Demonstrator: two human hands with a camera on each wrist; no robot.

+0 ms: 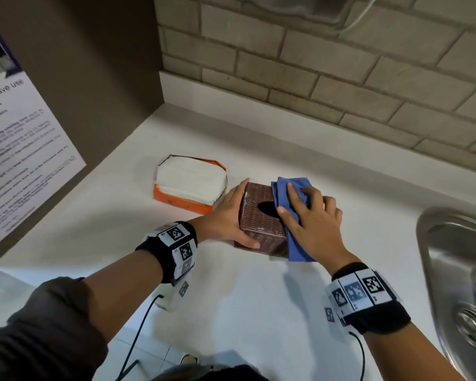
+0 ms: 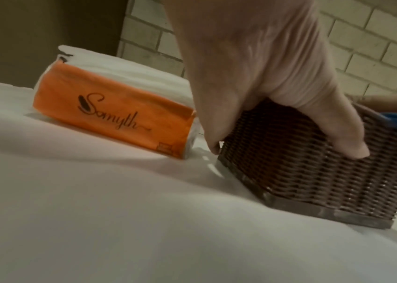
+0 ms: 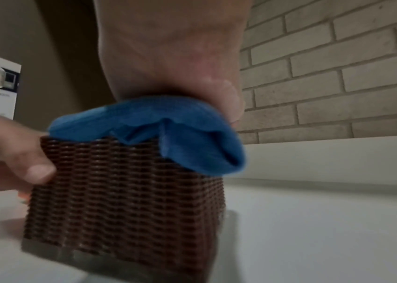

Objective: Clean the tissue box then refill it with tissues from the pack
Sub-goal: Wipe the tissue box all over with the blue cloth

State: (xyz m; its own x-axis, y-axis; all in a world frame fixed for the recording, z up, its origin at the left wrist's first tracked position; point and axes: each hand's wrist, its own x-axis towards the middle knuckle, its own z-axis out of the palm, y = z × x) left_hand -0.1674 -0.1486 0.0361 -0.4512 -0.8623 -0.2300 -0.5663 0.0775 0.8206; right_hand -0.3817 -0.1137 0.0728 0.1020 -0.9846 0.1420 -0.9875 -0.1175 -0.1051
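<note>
A brown woven tissue box (image 1: 259,218) (image 2: 313,162) (image 3: 124,191) stands on the white counter, its oval top slot empty and dark. My left hand (image 1: 231,213) (image 2: 265,76) grips its left side, thumb on the near face and fingers round the far corner. My right hand (image 1: 311,215) (image 3: 168,57) presses a folded blue cloth (image 1: 291,193) (image 3: 148,126) flat onto the box's top right edge; the cloth hangs down the right side. An opened orange tissue pack (image 1: 188,184) (image 2: 112,114) with white tissues showing lies just left of the box.
A steel sink (image 1: 456,284) sits at the right edge of the counter (image 1: 231,298). A brick wall (image 1: 341,78) runs along the back. A brown panel with a printed notice (image 1: 19,149) stands at the left.
</note>
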